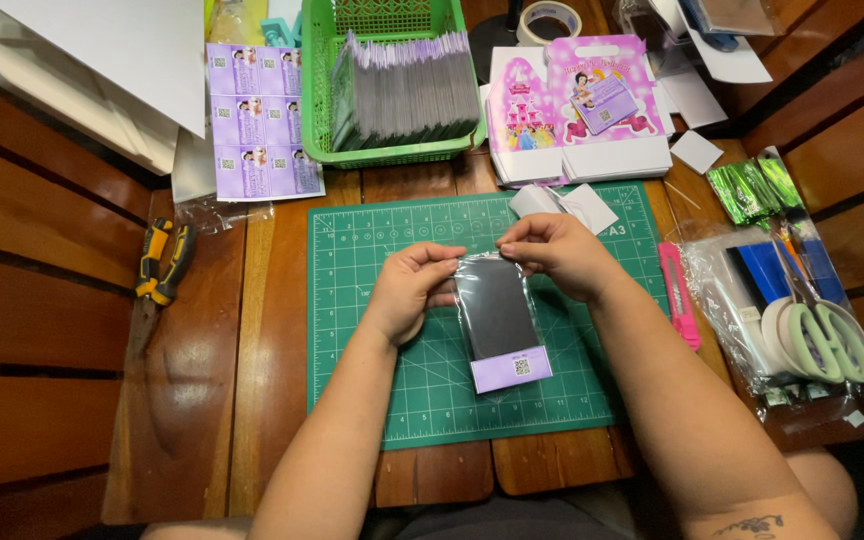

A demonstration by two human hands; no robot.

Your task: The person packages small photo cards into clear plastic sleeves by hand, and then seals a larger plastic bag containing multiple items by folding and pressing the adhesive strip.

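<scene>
**Hands and packet above the cutting mat**

Both my forearms reached in over the green mat [372, 400]. My left hand [407, 290] and right hand [557, 255] each pinched the top of a clear packet [497, 315] holding a dark card.

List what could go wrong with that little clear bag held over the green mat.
1. Both hands, left hand and right hand, pinch only the top of the clear bag; the dark card with its purple end could slide crooked or the film could crease.
2. The pink utility knife lies close beside the right forearm; a sideways move might knock it.
</scene>
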